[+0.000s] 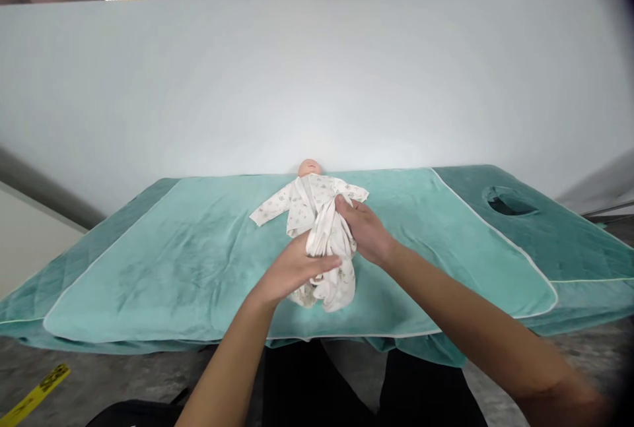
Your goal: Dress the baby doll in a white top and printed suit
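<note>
A baby doll [310, 167] lies on its back with its head towards the wall. It wears a white baby top [300, 209] printed with small motifs, the sleeves spread to both sides. Over its lower body is a gathered white printed baby garment [333, 232], whose exact cut I cannot make out. My right hand [365, 228] pinches the upper right of this cloth near the doll's waist. Lower down, my left hand [300, 265] holds the same garment from the left, its thumb lying across the front and its other fingers partly hidden. The doll's legs are covered by fabric.
A light green sheet [163, 268] with white edging covers the darker green bed [569, 242], which has a face hole [510, 201] at the right. A white wall [307, 84] stands directly behind. Yellow tape [37, 395] marks the floor at the lower left.
</note>
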Tool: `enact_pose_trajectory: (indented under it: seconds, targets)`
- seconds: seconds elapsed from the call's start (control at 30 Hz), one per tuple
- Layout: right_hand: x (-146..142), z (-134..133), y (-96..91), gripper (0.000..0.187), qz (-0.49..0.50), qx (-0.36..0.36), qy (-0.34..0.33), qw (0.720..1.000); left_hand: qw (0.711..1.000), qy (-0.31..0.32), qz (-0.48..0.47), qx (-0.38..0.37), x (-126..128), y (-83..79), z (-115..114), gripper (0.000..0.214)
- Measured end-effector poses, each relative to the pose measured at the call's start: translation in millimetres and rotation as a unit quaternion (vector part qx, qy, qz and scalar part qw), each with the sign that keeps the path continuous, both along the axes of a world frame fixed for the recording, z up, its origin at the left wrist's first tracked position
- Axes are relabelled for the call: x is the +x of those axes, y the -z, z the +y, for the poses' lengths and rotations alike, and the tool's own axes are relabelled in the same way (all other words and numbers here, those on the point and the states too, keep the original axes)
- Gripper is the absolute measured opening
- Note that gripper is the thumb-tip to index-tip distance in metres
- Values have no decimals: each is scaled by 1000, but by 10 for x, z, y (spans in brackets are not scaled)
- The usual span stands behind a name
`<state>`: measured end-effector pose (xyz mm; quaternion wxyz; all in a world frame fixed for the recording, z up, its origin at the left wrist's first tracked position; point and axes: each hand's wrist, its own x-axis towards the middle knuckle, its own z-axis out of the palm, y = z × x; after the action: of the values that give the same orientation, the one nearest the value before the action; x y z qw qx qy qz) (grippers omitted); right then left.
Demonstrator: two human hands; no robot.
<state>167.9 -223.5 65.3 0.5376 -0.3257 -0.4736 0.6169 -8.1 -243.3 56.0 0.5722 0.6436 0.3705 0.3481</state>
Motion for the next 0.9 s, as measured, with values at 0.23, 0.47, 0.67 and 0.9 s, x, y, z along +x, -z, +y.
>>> enact_pose_trajectory:
  seconds: [0.23,0.47,0.67,0.9]
  targets:
    - [195,-50,-3,42,-133,24,-136,981,967,-158,-194,-36,52,-42,49,38]
    - [245,-122,12,41,-154,-3,-207,966,971,-113,-171,-124,18,-17,35,52]
    - [99,-147,123,54,28,-51,-106,993,979,50,-123,-156,-150,145,-25,57]
    - [66,-385,197,53,-80,-38,-377,922,965,-131,-181,-138,26,160,-13,55]
